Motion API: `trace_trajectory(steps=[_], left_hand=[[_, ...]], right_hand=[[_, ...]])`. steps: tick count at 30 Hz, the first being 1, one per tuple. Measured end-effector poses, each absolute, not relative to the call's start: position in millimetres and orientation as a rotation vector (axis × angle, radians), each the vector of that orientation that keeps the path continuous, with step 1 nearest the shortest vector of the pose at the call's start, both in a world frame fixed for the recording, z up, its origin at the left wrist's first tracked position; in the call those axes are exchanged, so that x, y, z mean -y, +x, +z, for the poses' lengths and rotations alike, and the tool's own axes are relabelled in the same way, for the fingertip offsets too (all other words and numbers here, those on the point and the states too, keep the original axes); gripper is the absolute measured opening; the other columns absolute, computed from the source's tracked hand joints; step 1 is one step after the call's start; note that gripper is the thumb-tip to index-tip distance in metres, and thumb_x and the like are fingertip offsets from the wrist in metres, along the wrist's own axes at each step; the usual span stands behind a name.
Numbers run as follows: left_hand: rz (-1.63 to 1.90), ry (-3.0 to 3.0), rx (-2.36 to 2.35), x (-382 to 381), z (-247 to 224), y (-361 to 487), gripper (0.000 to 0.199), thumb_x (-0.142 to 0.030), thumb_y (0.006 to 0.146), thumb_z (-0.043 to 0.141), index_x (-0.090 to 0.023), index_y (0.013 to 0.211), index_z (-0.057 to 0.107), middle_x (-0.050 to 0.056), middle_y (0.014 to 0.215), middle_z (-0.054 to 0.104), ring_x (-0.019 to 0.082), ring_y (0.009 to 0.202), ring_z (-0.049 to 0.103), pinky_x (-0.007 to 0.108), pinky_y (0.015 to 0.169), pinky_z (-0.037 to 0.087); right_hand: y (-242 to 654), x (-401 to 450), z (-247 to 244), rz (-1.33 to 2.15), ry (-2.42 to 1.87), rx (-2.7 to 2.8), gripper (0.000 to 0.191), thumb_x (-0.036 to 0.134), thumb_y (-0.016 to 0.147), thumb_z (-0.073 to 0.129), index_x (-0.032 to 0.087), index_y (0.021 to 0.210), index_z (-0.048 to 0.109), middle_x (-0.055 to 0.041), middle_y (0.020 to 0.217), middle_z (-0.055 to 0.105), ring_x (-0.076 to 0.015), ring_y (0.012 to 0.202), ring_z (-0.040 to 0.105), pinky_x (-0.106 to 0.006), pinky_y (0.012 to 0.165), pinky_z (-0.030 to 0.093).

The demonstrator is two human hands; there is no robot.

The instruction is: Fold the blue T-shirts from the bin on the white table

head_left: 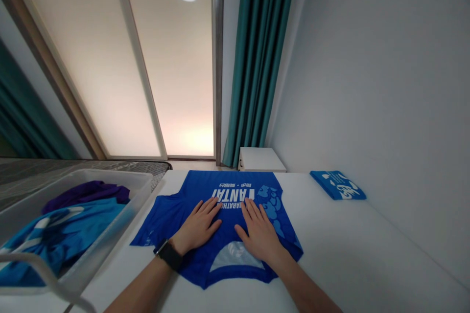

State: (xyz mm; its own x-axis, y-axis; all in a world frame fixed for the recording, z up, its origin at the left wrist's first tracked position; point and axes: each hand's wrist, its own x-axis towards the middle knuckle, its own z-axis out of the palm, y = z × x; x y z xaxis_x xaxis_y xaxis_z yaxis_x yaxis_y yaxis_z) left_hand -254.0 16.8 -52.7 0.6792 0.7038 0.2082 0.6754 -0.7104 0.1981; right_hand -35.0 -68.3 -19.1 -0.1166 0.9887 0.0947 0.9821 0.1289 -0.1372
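Note:
A blue T-shirt with white lettering and a lighter blue print lies spread on the white table, its neckline toward me. One sleeve stretches out to the left; on the right, the shirt's edge looks tucked or folded in. My left hand, with a dark watch on the wrist, rests flat on the shirt beside the lettering, fingers stretched out. Just to its right, my right hand also lies flat on the fabric with its fingers extended. Neither hand grips the cloth.
A folded blue garment lies at the table's back right, near the wall. Left of the shirt stands a white plastic bin holding purple and light blue clothes. Behind the white table are a small white cabinet and a teal curtain.

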Motion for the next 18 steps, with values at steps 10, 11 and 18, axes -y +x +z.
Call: trace_trajectory(steps=[10,11,18], left_hand=[[0.368,2.771,-1.13,-18,-52,-254,0.056,-0.052,0.099,0.029,-0.025,0.148,0.037,0.007,0.155,0.034,0.022,0.144,0.029,0.048,0.118,0.022],[0.376,2.769,-1.13,-19,-52,-254,0.056,-0.052,0.099,0.029,-0.026,0.148,0.037,0.007,0.155,0.034,0.022,0.144,0.029,0.048,0.118,0.022],[0.395,2.745,-1.133,-21,-54,-254,0.055,-0.051,0.099,0.033,-0.026,0.147,0.039,0.006,0.155,0.035,0.024,0.143,0.03,0.048,0.118,0.022]], right_hand=[[-28,70,-28,0.105,-2.021,2.207,0.07,0.055,0.097,0.022,0.012,0.152,0.026,-0.0088,0.159,0.019,-0.024,0.148,0.012,-0.045,0.12,0.008],[-29,70,-29,0.105,-2.022,2.205,0.071,0.056,0.097,0.022,0.011,0.152,0.025,-0.0087,0.159,0.018,-0.0237,0.148,0.012,-0.045,0.12,0.007],[-14,66,-14,-0.013,-2.09,2.141,0.066,0.048,0.1,0.021,0.007,0.151,0.027,-0.0096,0.158,0.023,-0.0239,0.147,0.016,-0.045,0.12,0.011]])
